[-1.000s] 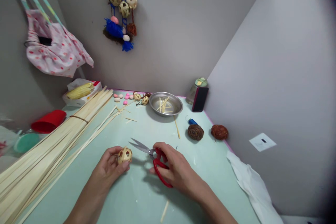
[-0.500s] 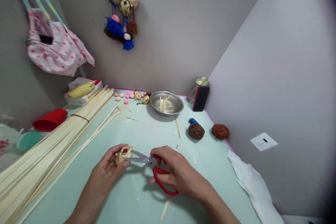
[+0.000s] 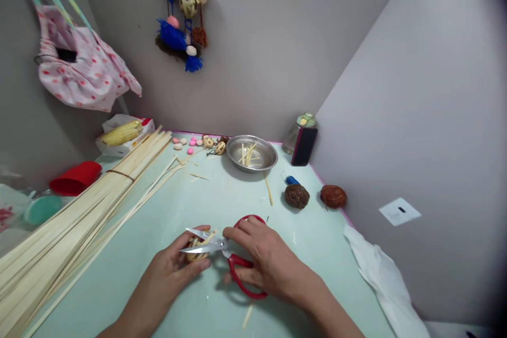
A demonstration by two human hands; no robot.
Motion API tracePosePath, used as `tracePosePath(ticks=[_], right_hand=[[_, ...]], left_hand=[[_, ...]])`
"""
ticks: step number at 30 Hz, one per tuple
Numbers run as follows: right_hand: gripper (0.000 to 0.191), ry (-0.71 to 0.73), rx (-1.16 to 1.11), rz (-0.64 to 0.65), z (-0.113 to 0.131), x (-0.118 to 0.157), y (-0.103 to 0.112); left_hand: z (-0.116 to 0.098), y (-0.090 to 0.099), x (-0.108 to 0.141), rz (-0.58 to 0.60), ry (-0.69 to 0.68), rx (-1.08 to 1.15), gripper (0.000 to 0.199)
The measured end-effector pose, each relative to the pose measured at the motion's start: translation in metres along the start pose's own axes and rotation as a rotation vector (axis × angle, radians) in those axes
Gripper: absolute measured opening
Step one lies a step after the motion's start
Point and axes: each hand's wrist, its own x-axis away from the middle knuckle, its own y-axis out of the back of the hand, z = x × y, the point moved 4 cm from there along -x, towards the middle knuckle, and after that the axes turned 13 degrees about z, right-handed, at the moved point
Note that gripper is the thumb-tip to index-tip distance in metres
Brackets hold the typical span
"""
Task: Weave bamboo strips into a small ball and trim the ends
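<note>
My left hand grips a small woven ball of pale strips between thumb and fingers. Red-handled scissors are in my right hand, with fingers through and around the loops. The scissors' blades are spread and lie across the ball, partly hiding it; whether they touch a strip I cannot tell. A loose strip end sticks up from the ball near the blades. Below the scissors, a short cut strip lies on the pale green table.
A large bundle of pale strips runs along the left. At the back stand a metal bowl with strip pieces, a phone against a jar, and several pink and white pebbles. Brown yarn balls sit at right, near a white cloth.
The woven ball and my left hand have shifted right and slightly down. The scissors' blades now reach over the ball and are spread wider. The camera view has tilted slightly.
</note>
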Motion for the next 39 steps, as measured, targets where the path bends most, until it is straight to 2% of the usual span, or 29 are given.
tracePosePath(ticks=[10,17,22,26,30,39], right_hand=[[0.042,-0.023,0.116,0.046,0.007,-0.003,-0.005],[0.042,-0.066,0.062,0.096,0.006,-0.001,-0.005],[0.036,-0.085,0.052,0.1,0.006,0.0,-0.005],[0.038,-0.081,0.0,0.104,0.003,0.001,-0.006],[0.031,-0.063,-0.069,0.1,-0.004,0.002,-0.008],[0.025,-0.069,-0.283,0.026,-0.012,-0.002,-0.004]], left_hand=[[-0.006,-0.001,0.005,0.037,0.066,-0.069,0.063],[0.004,0.005,0.0,0.048,0.049,-0.105,0.062],[0.002,0.003,-0.003,0.054,0.037,-0.071,0.055],[0.003,0.003,-0.006,0.073,0.024,-0.041,0.052],[0.006,0.004,-0.007,0.095,-0.007,-0.069,0.049],[-0.008,0.007,-0.003,0.046,-0.027,-0.183,0.04]])
